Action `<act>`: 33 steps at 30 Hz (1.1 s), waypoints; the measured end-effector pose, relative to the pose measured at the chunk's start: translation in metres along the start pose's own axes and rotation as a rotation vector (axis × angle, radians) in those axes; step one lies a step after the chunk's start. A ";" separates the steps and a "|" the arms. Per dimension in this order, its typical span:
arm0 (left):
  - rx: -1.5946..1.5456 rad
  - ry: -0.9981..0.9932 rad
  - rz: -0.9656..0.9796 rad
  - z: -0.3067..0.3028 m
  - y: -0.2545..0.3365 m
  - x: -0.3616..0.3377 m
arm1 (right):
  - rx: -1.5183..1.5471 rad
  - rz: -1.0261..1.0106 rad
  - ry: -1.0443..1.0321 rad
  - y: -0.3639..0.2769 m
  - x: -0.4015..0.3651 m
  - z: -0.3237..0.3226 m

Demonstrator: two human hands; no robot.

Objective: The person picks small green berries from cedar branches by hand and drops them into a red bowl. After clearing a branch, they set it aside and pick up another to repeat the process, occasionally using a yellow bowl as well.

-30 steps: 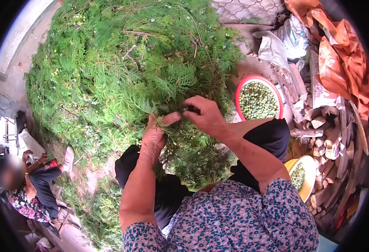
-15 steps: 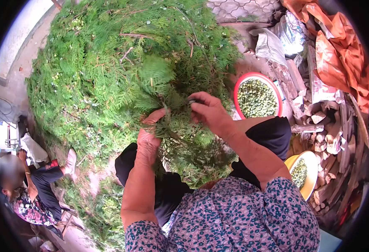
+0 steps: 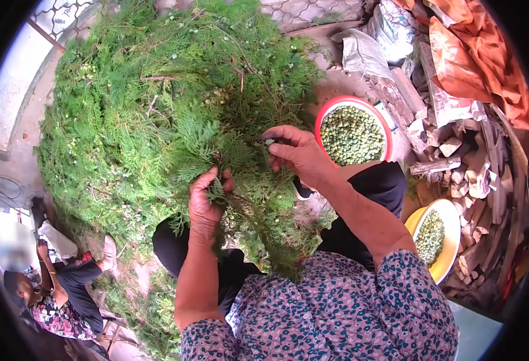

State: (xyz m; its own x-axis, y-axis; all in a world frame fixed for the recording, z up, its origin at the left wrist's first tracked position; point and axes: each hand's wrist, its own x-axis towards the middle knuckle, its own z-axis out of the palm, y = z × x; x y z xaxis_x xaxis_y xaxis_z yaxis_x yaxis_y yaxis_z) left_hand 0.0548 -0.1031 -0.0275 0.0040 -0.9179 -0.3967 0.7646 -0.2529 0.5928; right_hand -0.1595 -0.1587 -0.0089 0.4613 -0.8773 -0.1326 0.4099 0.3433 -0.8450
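My left hand (image 3: 207,201) is closed round the stems of a leafy evergreen sprig (image 3: 201,144), whose flat green fronds stick up past the fingers. Thinner stems trail down beside that wrist toward my lap. To the right, my right hand (image 3: 300,155) pinches a small pale green seed cone (image 3: 269,142) between thumb and forefinger, apart from the sprig. Something dark sits along the forefinger, too small to make out. Beyond both hands spreads a large heap of cut evergreen branches (image 3: 114,129).
A red-rimmed basin (image 3: 319,128) of green cones stands just right of my right hand. Near my right elbow is a yellow basin (image 3: 456,243) with more. Split firewood (image 3: 457,171), sacks (image 3: 363,53) and an orange tarp (image 3: 475,57) line the right. Another person (image 3: 66,301) sits lower left.
My left hand has shifted slightly down and left with the sprig, which is now steadier. My right hand stays pinched, a pale cone now showing at its fingertips. The view has swung a little right.
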 end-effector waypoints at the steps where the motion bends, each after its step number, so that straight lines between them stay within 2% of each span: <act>1: 0.002 0.002 0.001 0.003 -0.001 -0.002 | 0.000 -0.016 0.017 -0.003 -0.002 0.000; 5: -0.016 -0.031 -0.024 0.011 -0.008 -0.004 | -0.032 -0.015 0.071 -0.013 -0.009 -0.010; 7: 0.031 0.125 -0.041 0.018 -0.017 -0.008 | -0.043 -0.076 0.015 -0.012 -0.014 -0.005; 8: 0.052 0.137 -0.024 0.023 -0.023 -0.009 | -0.067 -0.112 -0.021 -0.008 -0.015 -0.002; 11: 0.159 0.055 0.032 0.024 -0.043 -0.013 | -0.149 -0.206 -0.054 0.007 -0.019 0.009; 14: 0.220 0.003 0.055 0.053 -0.043 -0.034 | -0.217 -0.222 -0.006 0.026 -0.022 0.016; 17: 0.336 0.066 0.026 0.036 -0.047 -0.032 | -0.313 -0.265 0.068 0.036 -0.025 0.025; 20: 0.350 0.063 0.033 0.027 -0.042 -0.037 | -0.358 -0.189 0.017 0.034 -0.026 0.030; 22: 0.320 0.089 0.023 0.022 -0.040 -0.042 | -0.205 -0.055 0.000 0.037 -0.026 0.034; 24: 0.534 0.157 0.208 0.021 -0.038 -0.052 | -0.171 0.024 0.069 0.033 -0.030 0.032; 25: 0.529 0.161 0.208 0.015 -0.039 -0.050 | -0.134 0.101 0.139 0.031 -0.032 0.027; 27: 0.305 0.082 0.261 -0.012 -0.043 -0.037 | -0.104 0.077 0.234 0.030 -0.030 0.000; 28: -0.020 0.016 0.020 -0.032 -0.036 -0.025 | -0.095 0.052 0.294 0.033 -0.027 -0.022; 30: -0.052 -0.004 0.003 -0.032 -0.027 -0.027 | 0.123 0.008 0.495 0.035 -0.018 -0.071; 31: -0.088 -0.029 -0.010 -0.029 -0.023 -0.030 | 0.255 -0.025 0.489 0.044 -0.011 -0.118; 33: -0.109 -0.053 -0.018 -0.023 -0.017 -0.036 | 0.254 -0.055 0.677 0.030 -0.015 -0.162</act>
State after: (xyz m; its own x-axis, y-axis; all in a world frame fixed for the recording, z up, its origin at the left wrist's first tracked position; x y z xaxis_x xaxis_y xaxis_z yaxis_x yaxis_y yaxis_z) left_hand 0.0568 -0.0588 -0.0391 -0.0423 -0.9292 -0.3672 0.8297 -0.2374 0.5052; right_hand -0.2815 -0.1897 -0.1162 -0.1196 -0.8826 -0.4546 0.6264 0.2881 -0.7243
